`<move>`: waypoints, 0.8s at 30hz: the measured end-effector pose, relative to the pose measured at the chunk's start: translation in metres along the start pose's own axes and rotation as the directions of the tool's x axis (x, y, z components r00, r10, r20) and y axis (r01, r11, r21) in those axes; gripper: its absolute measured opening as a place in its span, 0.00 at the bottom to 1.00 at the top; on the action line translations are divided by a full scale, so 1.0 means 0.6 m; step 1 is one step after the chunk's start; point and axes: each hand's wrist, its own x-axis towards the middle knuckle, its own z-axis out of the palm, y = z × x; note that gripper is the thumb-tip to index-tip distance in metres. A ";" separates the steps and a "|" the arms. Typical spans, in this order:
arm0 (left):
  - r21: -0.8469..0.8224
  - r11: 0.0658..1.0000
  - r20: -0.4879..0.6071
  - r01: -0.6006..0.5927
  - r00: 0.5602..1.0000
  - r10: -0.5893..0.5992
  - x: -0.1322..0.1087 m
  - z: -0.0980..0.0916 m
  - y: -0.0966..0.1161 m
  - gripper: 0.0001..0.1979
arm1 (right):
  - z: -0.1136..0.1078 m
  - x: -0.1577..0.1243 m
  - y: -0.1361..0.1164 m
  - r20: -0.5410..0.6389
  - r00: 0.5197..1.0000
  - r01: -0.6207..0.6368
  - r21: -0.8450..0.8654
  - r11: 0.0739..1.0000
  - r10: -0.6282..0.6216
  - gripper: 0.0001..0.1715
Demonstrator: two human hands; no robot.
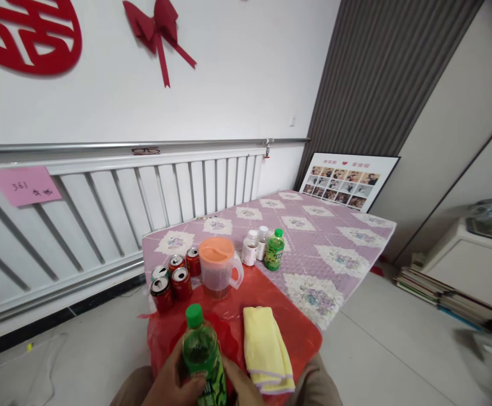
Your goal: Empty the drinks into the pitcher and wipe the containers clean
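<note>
A green-capped plastic drink bottle (203,355) with a green label stands upright close to me, its base cut off by the frame edge. My left hand (173,376) is wrapped round its left side, thumb across the label. On the other side my right hand (241,382) presses against the bottle, its fingertips partly hidden behind it. Behind the bottle, a red scalloped dish (225,334) shows on the red plastic sheet (288,316). A folded yellow cloth (267,349) lies right of my right hand.
A clear pitcher (216,275) with an orange lid stands beyond the bottle. Several opened drink cans (181,283) are grouped to its left. Two white-capped bottles (250,249) and another green-capped bottle (275,251) stand to its right. A radiator (178,194) runs behind the table.
</note>
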 end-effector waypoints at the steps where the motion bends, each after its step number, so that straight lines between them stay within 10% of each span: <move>1: -0.026 0.999 0.044 -0.028 0.999 0.029 0.004 0.000 -0.016 0.39 | -0.002 -0.001 -0.003 -0.007 1.000 -0.022 0.036 0.999 0.022 0.49; 6: -0.078 0.990 0.123 -0.119 0.984 0.128 0.033 0.021 -0.064 0.41 | -0.010 -0.007 -0.018 -0.059 0.992 -0.099 0.207 0.973 0.113 0.48; 10: -0.132 0.983 0.003 -0.128 0.992 0.129 0.052 0.053 -0.033 0.38 | -0.014 -0.011 -0.030 -0.084 0.996 -0.001 0.332 0.943 0.031 0.54; 24: -0.338 0.937 0.135 -0.084 0.981 0.137 0.057 0.065 0.015 0.30 | -0.022 -0.024 -0.060 -0.026 1.000 0.003 0.605 0.796 0.016 0.41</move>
